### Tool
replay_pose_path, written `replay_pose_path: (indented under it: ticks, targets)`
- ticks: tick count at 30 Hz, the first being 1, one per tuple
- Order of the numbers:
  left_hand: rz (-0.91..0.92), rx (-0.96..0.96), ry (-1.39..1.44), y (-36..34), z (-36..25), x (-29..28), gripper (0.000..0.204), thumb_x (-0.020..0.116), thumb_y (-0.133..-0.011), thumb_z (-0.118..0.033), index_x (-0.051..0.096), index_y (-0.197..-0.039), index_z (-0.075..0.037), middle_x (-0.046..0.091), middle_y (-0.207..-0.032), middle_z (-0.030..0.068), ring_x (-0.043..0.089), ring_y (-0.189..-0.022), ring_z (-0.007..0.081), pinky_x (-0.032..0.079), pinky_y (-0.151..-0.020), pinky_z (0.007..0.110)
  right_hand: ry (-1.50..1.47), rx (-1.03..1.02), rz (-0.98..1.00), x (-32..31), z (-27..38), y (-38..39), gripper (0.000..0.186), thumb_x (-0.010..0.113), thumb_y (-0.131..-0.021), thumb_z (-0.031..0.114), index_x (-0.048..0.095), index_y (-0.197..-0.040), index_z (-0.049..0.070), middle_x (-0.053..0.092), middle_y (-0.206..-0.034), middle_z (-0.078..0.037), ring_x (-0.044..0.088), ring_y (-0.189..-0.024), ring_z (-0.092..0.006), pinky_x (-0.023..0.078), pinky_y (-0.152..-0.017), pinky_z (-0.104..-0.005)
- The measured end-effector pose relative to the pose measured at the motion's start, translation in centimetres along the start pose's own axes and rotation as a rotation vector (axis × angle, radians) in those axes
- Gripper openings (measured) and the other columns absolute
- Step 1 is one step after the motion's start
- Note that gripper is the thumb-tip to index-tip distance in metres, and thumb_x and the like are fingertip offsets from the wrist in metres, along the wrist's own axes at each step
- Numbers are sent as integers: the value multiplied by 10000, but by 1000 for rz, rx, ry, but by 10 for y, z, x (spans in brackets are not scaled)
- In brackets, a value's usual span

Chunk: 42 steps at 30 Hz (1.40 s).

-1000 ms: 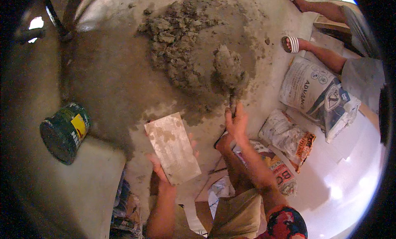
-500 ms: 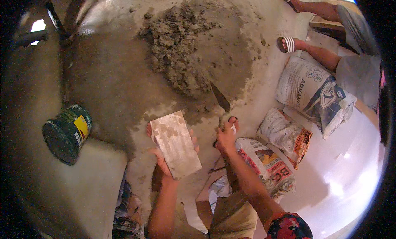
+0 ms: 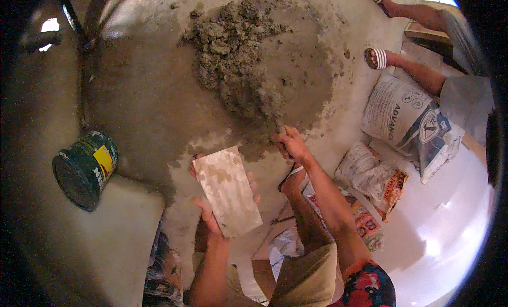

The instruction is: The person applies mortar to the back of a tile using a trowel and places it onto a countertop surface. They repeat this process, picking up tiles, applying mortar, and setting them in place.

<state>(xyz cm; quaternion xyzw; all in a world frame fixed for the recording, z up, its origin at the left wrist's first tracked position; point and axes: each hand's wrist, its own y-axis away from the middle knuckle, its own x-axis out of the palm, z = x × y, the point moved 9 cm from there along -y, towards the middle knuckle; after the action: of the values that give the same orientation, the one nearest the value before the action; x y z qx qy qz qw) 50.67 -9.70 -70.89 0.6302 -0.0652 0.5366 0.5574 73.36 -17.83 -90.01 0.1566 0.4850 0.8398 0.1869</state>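
Note:
A pale rectangular tile [image 3: 228,193], blotched with damp marks, rests on my left hand [image 3: 208,214], whose fingers wrap round both long edges from beneath. My right hand [image 3: 290,144] is closed round the handle of a trowel [image 3: 277,125], farther from me and to the right of the tile. The trowel's blade is at the near edge of a lumpy grey mortar heap [image 3: 227,53] on the floor; mortar and blur hide most of the blade. Wet mortar is spread out to the heap's right.
At left a dark green bucket [image 3: 87,169] lies tipped. To the right are a large cement bag [image 3: 397,114], a smaller crumpled bag [image 3: 368,172] and another bag [image 3: 368,222] partly behind my right arm. Another person's sandalled foot [image 3: 378,58] stands at the far right.
My right hand has moved away from me, taking the trowel's blade into the near edge of the mortar. The tile stays in my left hand, almost unmoved.

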Motion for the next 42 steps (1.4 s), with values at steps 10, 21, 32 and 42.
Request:
replay_pose_path:
  ticks: [10, 21, 32, 42]
  targets:
    - [5, -8, -43, -3, -2, 8, 1277, 760, -723, -810, 190, -1682, -187, 303, -1687, 211, 406, -1484, 445, 374, -1182, 650, 845, -390, -747, -3, 7, -13, 568, 607, -941, 63, 424, -1477, 22, 689, -1017, -256, 679, -852, -496, 529, -700, -538]
    - [73, 9, 49, 3, -4, -2, 1225, 763, -755, -779, 229, -1668, -160, 293, -1688, 230, 404, -1480, 462, 362, -1184, 666, 571, -249, -610, -62, -97, 115, 472, 627, -974, 325, 618, -1313, -2, 705, -989, -180, 673, -868, -288, 539, -713, -429]
    - [9, -38, -109, -4, -4, 4, 1294, 782, -715, -799, 190, -1680, -172, 285, -1691, 218, 387, -1498, 442, 386, -1191, 624, -29, 79, 64, -7, 1, -50, 168, 668, -923, 189, 540, -962, 86, 511, -608, -35, 525, -510, -158, 352, -385, -362]
    - [33, -38, -81, -1, -1, 10, 1300, 782, -708, -799, 188, -1682, -176, 304, -1690, 191, 377, -1505, 436, 364, -1198, 636, 825, -454, -651, -20, 23, 2, 236, 623, -972, 178, 528, -1153, 61, 645, -840, -244, 641, -732, -455, 539, -669, -496]
